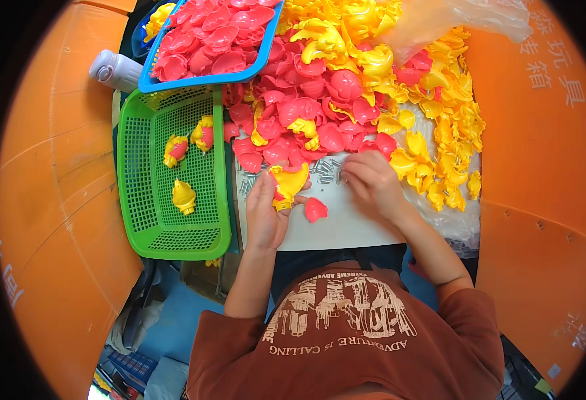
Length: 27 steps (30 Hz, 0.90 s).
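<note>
My left hand is closed round a yellow plastic toy shell, held above the white work surface; a bit of red shows at its lower left edge. Just right of that hand's fingertips lies a small red plastic shell piece. My right hand is at the right end of a scatter of small metal pins. Its fingers are bent together in a pinch, and whatever they may hold is hidden.
A big heap of red shells and yellow shells covers the far side. At left, a green basket holds three yellow-and-red toy pieces; above it are a blue-rimmed basket of red shells and a pale bottle. Orange panels flank both sides.
</note>
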Each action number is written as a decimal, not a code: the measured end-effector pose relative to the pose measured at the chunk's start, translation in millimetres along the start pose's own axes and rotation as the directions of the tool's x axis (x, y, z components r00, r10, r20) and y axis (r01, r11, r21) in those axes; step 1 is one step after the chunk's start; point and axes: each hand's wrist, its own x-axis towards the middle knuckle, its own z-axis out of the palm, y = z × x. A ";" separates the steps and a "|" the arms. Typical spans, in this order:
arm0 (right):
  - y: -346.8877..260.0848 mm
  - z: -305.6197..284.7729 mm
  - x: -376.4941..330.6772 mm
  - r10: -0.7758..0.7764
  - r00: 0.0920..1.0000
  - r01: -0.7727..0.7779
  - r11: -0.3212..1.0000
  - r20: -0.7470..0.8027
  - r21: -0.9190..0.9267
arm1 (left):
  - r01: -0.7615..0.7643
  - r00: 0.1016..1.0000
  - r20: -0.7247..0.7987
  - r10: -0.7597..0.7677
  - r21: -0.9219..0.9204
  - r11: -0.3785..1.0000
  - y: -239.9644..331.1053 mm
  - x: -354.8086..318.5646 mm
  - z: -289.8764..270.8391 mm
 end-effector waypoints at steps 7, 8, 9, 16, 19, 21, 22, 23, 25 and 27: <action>-13.6 11.4 10.9 0.038 0.981 -0.019 0.995 0.190 -0.102 | 0.069 0.997 0.041 -0.068 -0.007 0.998 -6.3 -4.2 0.3; -13.7 17.8 11.4 0.038 0.977 -0.002 0.985 0.210 -0.172 | 0.065 0.997 0.051 -0.065 -0.005 0.998 -6.5 -4.3 -1.7; -13.9 21.5 12.1 0.040 0.972 0.017 0.970 0.230 -0.242 | 0.061 0.996 0.062 -0.061 -0.003 0.998 -6.4 -4.1 -2.4; -18.5 -0.3 28.8 0.111 0.972 -0.109 0.994 0.209 -0.023 | -0.015 0.998 0.064 0.009 0.095 0.995 -7.5 -5.6 12.3; -34.3 -35.4 40.2 0.537 0.766 -0.642 0.657 0.353 0.395 | -0.029 0.987 0.159 0.004 0.155 0.987 -7.0 -6.7 20.4; -40.9 -43.9 42.3 0.407 0.892 -0.432 0.643 0.196 0.632 | -0.011 0.961 0.272 -0.042 0.192 0.981 -5.6 -7.6 25.2; -48.3 -46.3 46.5 0.371 0.918 -0.380 0.726 0.139 0.573 | -0.032 0.945 0.327 -0.031 0.185 0.982 -6.7 -7.0 26.2; -47.7 -47.5 45.2 0.374 0.918 -0.380 0.730 0.133 0.568 | -0.032 0.942 0.335 -0.032 0.184 0.982 -7.3 -6.7 30.2; -45.5 -47.5 42.2 0.275 0.941 -0.330 0.625 0.196 0.707 | -0.041 0.931 0.365 -0.014 0.142 0.989 -6.8 -7.4 39.0; -47.2 -48.9 42.4 0.310 0.928 -0.345 0.503 0.207 0.793 | -0.042 0.921 0.390 -0.012 0.127 0.991 -6.2 -7.2 43.8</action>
